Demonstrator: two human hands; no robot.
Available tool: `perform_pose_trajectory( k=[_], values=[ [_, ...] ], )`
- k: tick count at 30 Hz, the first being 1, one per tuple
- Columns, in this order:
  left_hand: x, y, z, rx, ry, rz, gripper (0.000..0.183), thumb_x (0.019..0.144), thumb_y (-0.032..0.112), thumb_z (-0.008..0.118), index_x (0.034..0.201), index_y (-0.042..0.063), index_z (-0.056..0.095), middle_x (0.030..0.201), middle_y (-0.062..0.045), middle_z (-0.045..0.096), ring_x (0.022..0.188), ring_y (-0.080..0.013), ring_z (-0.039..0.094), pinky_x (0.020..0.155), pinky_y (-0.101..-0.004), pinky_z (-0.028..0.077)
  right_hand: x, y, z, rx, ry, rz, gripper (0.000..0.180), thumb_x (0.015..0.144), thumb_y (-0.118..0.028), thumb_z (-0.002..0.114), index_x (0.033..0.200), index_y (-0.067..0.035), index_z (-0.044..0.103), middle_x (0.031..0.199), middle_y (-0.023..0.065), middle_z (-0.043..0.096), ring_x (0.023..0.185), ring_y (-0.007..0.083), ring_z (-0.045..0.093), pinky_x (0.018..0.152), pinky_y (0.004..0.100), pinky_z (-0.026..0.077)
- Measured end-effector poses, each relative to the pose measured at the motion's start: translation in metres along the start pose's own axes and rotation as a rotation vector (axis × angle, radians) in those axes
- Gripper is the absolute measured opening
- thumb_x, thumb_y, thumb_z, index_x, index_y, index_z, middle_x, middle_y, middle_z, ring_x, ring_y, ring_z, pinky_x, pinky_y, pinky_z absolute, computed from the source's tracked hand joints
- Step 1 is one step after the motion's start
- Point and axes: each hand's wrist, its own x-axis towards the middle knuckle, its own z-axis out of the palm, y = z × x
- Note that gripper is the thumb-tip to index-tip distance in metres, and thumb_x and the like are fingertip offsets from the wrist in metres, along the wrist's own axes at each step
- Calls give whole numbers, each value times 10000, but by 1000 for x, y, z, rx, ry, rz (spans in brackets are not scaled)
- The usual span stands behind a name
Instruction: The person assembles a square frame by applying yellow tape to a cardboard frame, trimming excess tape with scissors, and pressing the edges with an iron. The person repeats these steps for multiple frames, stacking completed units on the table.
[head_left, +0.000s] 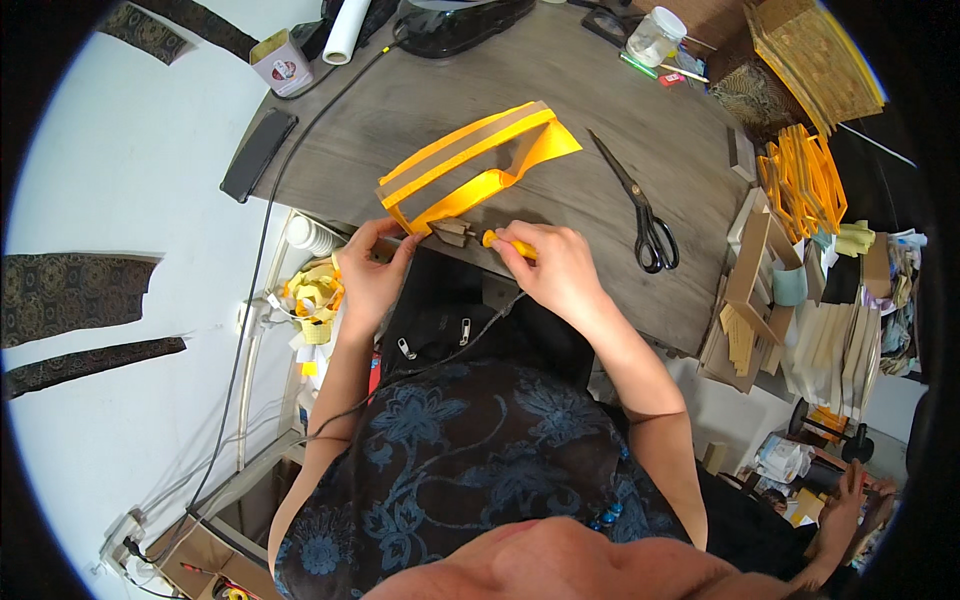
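An open, angular frame (465, 151), covered in bright yellow-orange material with a grey-brown band, stands near the front edge of the desk. My left hand (373, 270) pinches its near corner between thumb and fingers. In my right hand (556, 259) is a corded hand tool (452, 231) with a yellow handle and a flat, wedge-shaped head. The tool's tip points left and appears to touch the yellow material close to my left thumb. Black-handled scissors (646, 217) lie slightly spread to the right of the frame.
Stacked yellow frames (806, 180) and cardboard pieces (757, 277) crowd the right side. At the back are a clear jar (655, 36) and a white roll (346, 34). A black cable (289, 157) crosses the desk's left end. Another person's hand (844, 499) shows at lower right.
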Motion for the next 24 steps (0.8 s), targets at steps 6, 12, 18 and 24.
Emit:
perform_pose_trajectory(
  k=[6, 12, 18, 24],
  values=[
    [-1, 5, -1, 50, 18, 42, 200, 833, 36, 829, 997, -16, 726, 904, -104, 732, 762, -148, 690, 688, -274, 526, 37, -16, 4, -224, -146, 8, 172, 926, -237, 723, 972, -73, 748, 862, 114, 762, 778, 341, 730, 689, 421, 576],
    [4, 1, 4, 60, 68, 117, 191, 828, 53, 835, 941, -16, 697, 861, -88, 719, 758, -154, 680, 734, -280, 537, 23, 19, -8, 84, 29, -67, 148, 916, -228, 757, 921, -80, 768, 809, 103, 753, 709, 323, 728, 634, 400, 571],
    [-1, 0, 3, 43, 47, 74, 247, 803, 23, 835, 1025, -22, 735, 924, -139, 743, 840, -238, 729, 781, -315, 559, 19, 35, -28, 55, -48, -27, 141, 903, -156, 790, 919, -19, 765, 843, 113, 766, 703, 255, 737, 665, 320, 564],
    [-1, -3, 2, 44, 63, 152, 268, 789, 9, 842, 1031, -28, 732, 910, -136, 737, 827, -239, 725, 771, -317, 562, 46, 22, -28, -98, -147, 46, 163, 891, -242, 778, 898, -80, 764, 842, 96, 765, 724, 325, 731, 680, 417, 580]
  ],
)
